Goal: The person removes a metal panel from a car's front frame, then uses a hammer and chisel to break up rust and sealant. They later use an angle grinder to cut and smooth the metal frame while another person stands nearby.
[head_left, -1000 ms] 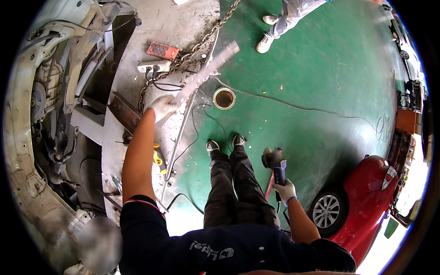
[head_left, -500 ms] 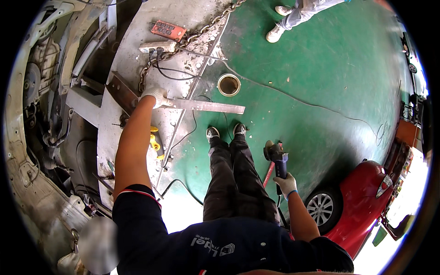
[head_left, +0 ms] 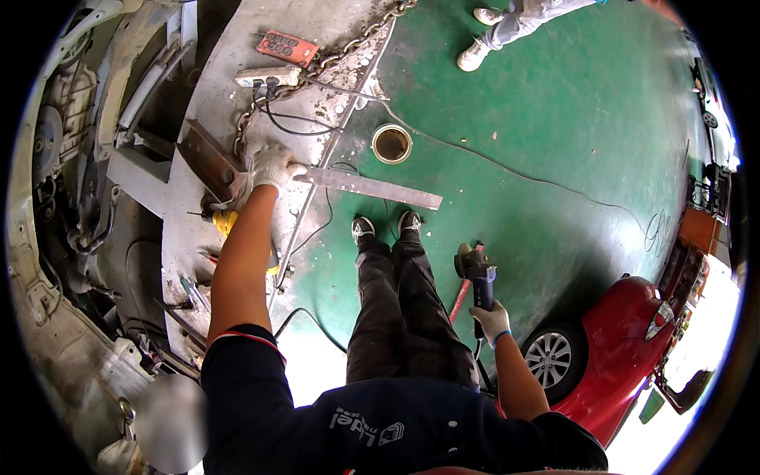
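My gloved left hand (head_left: 273,168) grips one end of a long flat metal bar (head_left: 372,187), which sticks out rightward over the platform's edge and the floor. Just left of that hand lies a rusty angle-iron piece (head_left: 209,158) on the scuffed pale platform (head_left: 207,95). A yellow power tool (head_left: 223,222) sits below it, partly hidden by my forearm. My gloved right hand (head_left: 493,321) is closed around the handle of a dark angle grinder (head_left: 483,285), held out over the green floor beside my right leg, its disc end pointing away from me.
A power strip (head_left: 269,77), chain (head_left: 356,49), orange controller (head_left: 287,47) and several cords share the platform. An open can (head_left: 391,143) stands on the floor. A person's legs (head_left: 514,28) appear at top. A stripped car body (head_left: 55,198) is left, a red car (head_left: 617,348) right.
The bar has swung down from a raised diagonal to nearly level, now sloping slightly down to the right. The grinder sits slightly lower in view than at first.
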